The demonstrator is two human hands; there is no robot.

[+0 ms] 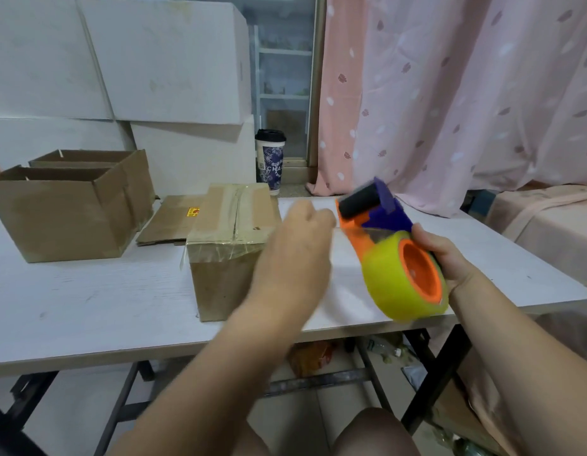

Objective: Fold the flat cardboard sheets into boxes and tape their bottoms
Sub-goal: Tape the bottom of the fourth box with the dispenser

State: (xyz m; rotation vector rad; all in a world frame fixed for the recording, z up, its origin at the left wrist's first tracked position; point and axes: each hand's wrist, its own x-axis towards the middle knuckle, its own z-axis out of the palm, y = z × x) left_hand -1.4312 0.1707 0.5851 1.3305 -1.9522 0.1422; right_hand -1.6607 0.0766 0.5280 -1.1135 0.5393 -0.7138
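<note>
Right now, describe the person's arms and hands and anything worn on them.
The left forearm and right forearm are bare to the frame edge; no sleeves show. The left hand and right hand wear no gloves, and no watch, ring or bracelet is visible. The left hand is motion-blurred, so detail there is uncertain.

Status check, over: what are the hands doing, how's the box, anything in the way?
Right hand grips tape dispenser. Left hand blurred at its nose, grip unclear. Box taped on top, on table. Nothing seen blocking.

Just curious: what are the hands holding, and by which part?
The right hand grips the tape dispenser by its handle, behind the yellow roll. The left hand is blurred; its hold cannot be told.
</note>
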